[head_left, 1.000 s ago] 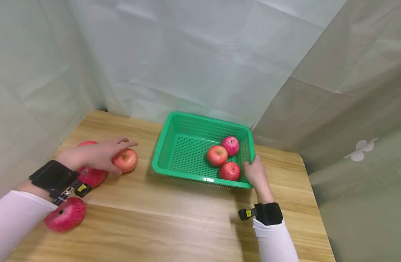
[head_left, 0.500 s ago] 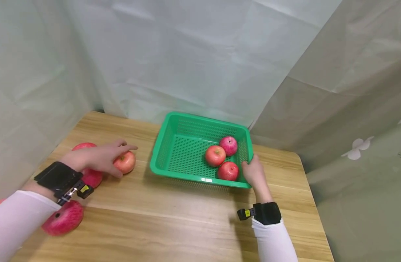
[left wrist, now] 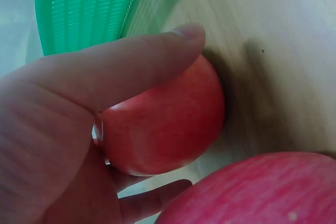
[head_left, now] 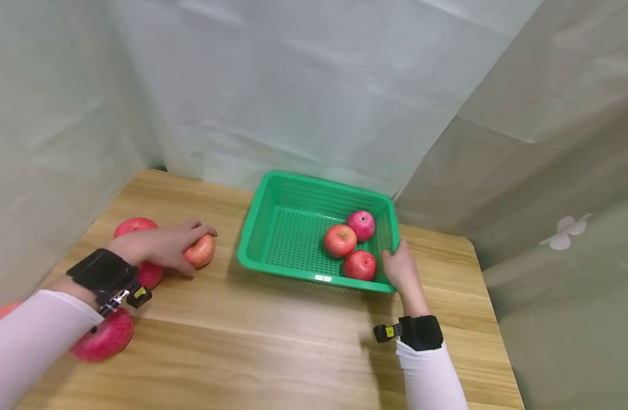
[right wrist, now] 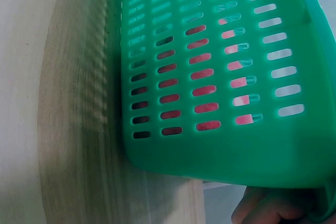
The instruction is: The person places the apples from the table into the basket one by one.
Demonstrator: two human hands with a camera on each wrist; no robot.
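Cupping apple [left wrist: 163,124] between thumb and fingers, left hand [head_left: 171,246] part-curled; right hand [head_left: 400,266] holds basket rim [head_left: 283,270] beyond. Smooth skin might slip if grip's loose; brushing adjacent fruit [left wrist: 268,192] could start it rolling.

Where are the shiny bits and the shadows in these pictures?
Head view: a white glint on the near rim of the basket, and its soft shadow on the table; left wrist view: a dark shadow beside the held apple; right wrist view: small light spots in the basket's shadow.
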